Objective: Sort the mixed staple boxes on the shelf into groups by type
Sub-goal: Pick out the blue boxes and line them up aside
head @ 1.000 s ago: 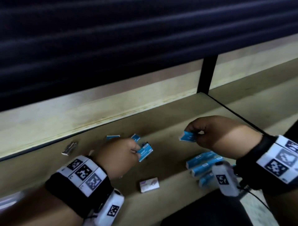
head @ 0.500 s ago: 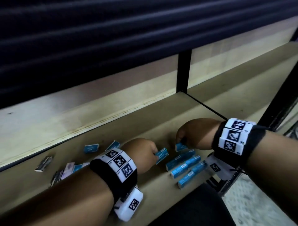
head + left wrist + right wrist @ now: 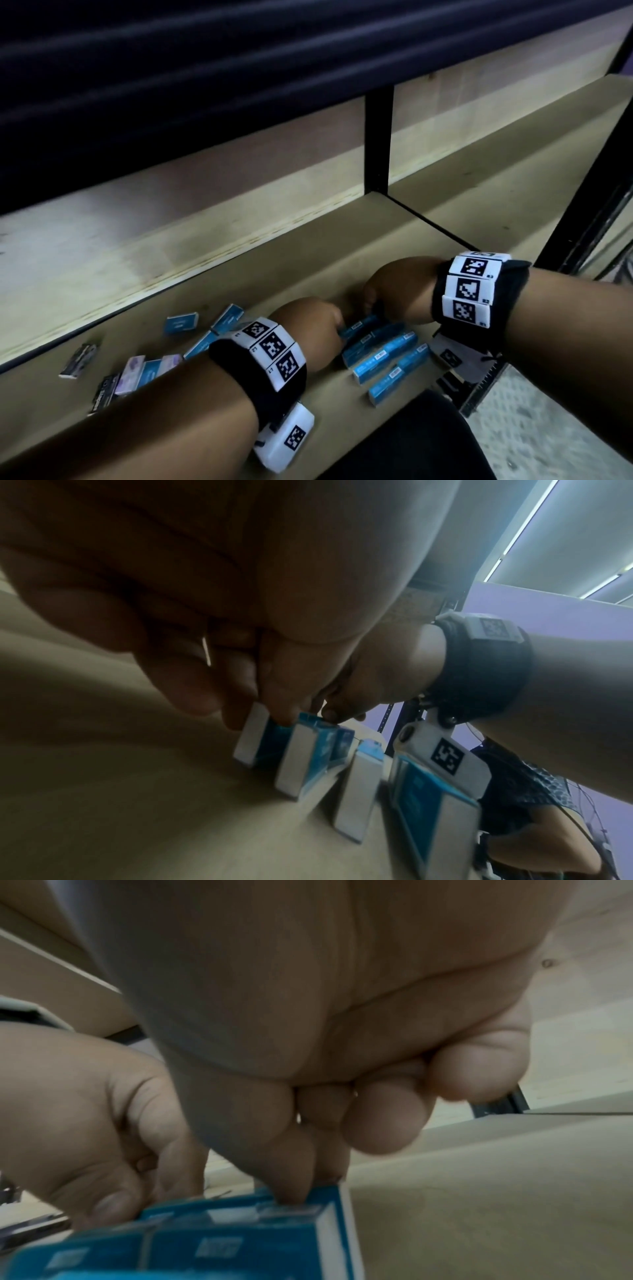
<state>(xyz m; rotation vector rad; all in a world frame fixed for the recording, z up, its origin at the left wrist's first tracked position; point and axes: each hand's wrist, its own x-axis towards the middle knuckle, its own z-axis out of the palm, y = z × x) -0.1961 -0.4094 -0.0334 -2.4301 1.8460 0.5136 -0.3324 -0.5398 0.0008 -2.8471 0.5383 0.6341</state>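
1. Head view: about five long blue boxes (image 3: 380, 349) lie in a row on the shelf (image 3: 342, 246). More blue, dark and pale boxes (image 3: 144, 363) lie mixed to the left.
2. Left wrist view: my left hand (image 3: 212, 631) pinches the end of one blue-and-white box (image 3: 255, 739) in the row.
3. Right wrist view: my right hand (image 3: 308, 1042) curls up, with thumb and finger pinching the top blue box (image 3: 240, 1237).
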